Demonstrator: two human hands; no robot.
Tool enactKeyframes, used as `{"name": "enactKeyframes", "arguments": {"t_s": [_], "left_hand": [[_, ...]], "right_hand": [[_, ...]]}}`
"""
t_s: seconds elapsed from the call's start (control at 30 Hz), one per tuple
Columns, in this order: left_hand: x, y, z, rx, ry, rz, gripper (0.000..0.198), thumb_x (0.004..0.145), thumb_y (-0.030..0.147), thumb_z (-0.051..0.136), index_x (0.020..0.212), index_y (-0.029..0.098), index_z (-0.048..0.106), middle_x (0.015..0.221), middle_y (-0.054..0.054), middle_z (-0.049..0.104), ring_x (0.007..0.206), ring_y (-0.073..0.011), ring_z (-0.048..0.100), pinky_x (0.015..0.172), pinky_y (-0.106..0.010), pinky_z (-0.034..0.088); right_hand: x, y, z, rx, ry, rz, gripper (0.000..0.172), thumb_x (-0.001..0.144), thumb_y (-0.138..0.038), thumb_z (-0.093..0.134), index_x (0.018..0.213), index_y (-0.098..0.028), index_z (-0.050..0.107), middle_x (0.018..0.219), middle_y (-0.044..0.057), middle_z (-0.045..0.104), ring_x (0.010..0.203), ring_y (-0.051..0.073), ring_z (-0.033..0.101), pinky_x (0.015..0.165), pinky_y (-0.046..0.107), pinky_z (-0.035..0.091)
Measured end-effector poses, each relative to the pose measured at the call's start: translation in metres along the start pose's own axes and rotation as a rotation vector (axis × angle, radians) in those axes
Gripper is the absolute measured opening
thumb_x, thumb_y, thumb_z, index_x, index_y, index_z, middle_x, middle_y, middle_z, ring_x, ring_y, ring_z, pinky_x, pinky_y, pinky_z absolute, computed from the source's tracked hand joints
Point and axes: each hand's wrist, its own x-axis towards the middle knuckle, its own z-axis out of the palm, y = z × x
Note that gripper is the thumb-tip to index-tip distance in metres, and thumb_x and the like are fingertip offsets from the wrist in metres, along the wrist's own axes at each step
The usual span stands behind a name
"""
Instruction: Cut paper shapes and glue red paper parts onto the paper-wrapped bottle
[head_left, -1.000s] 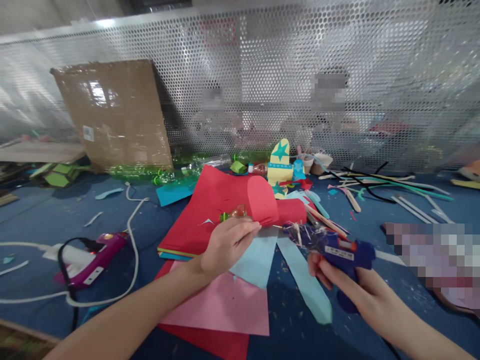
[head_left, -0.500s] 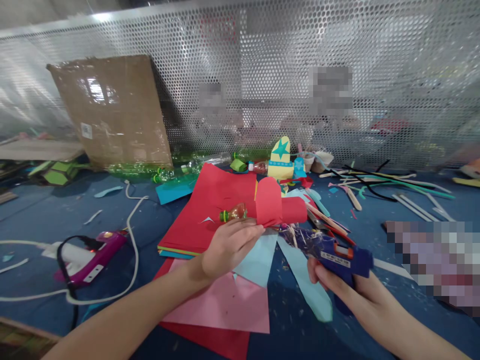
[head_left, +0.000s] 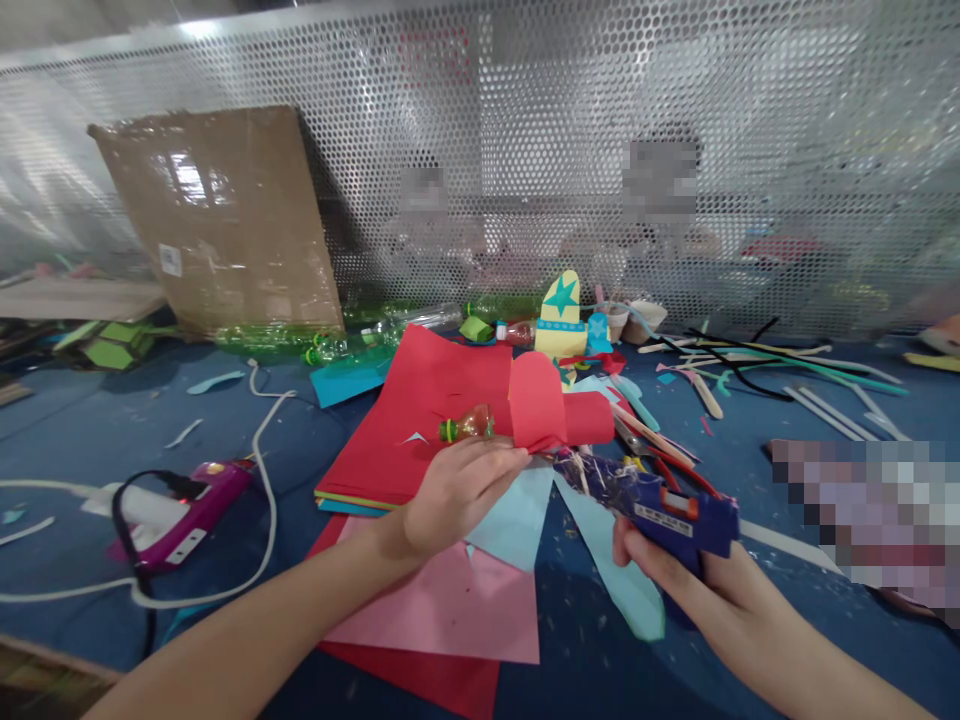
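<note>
A plastic bottle [head_left: 471, 424] with a green cap lies on its side, its body wrapped in red paper [head_left: 589, 419] with a rounded red flap [head_left: 535, 400] standing up from it. My left hand [head_left: 461, 490] grips the near side of this wrapped bottle, fingers together and fingertips at the foot of the flap; the thumb is hidden. In my right hand [head_left: 675, 575] is a blue hot glue gun [head_left: 660, 510], fingers wrapped round its handle. Its nozzle, messy with glue strings, points left at the flap's lower edge, close to my left fingertips. Whether it touches is unclear.
Red paper sheets [head_left: 375, 440] and a pink sheet [head_left: 450, 610] lie beneath. A purple power strip [head_left: 217, 495] with cables is at left. Behind stand cardboard [head_left: 225, 220], a perforated metal screen [head_left: 525, 130] and a yellow paper rocket shape [head_left: 561, 335]. Sticks and pipe cleaners [head_left: 795, 365] lie right.
The glue gun in my right hand has shifted slightly left, its nozzle closer to the foot of the red flap. My left hand and the wrapped bottle stay in place.
</note>
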Motion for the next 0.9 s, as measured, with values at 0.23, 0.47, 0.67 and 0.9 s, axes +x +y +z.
{"name": "enactKeyframes", "arguments": {"t_s": [0.23,0.47,0.67,0.9], "left_hand": [[-0.0008,0.0012,-0.0008,-0.002,0.011,-0.031,0.011,0.089,0.016,0.059,0.097,0.021,0.064,0.084,-0.001,0.075,0.073,-0.0131,0.071,0.068,-0.020,0.057],[-0.0008,-0.0023,-0.0005,-0.004,0.025,-0.019,0.014,0.089,0.016,0.058,0.099,0.022,0.065,0.085,-0.001,0.075,0.075,-0.0140,0.072,0.071,-0.021,0.058],[-0.0019,-0.0022,-0.0018,-0.021,-0.031,0.023,0.017,0.091,0.014,0.054,0.104,0.021,0.063,0.088,-0.002,0.075,0.080,-0.0143,0.072,0.074,-0.022,0.058],[-0.0007,-0.0008,-0.0027,-0.036,-0.048,0.059,0.016,0.089,0.010,0.056,0.103,0.017,0.061,0.091,-0.005,0.074,0.085,-0.0148,0.071,0.080,-0.024,0.058]], "right_hand": [[-0.0029,0.0013,-0.0002,-0.087,0.098,0.023,0.037,0.087,-0.053,0.048,0.073,-0.024,0.065,0.066,0.003,0.065,0.056,0.019,0.057,0.045,0.026,0.049],[-0.0029,-0.0049,-0.0008,-0.063,0.197,0.106,0.036,0.082,-0.056,0.052,0.068,-0.025,0.065,0.060,0.002,0.065,0.055,0.021,0.058,0.045,0.027,0.048],[-0.0023,-0.0022,-0.0004,-0.120,0.129,0.023,0.036,0.086,-0.053,0.048,0.071,-0.024,0.064,0.064,0.002,0.067,0.058,0.020,0.060,0.047,0.025,0.051],[-0.0075,-0.0057,0.0042,-0.157,0.160,0.068,0.035,0.085,-0.054,0.049,0.080,-0.024,0.066,0.065,0.001,0.069,0.060,0.021,0.065,0.053,0.025,0.055]]}}
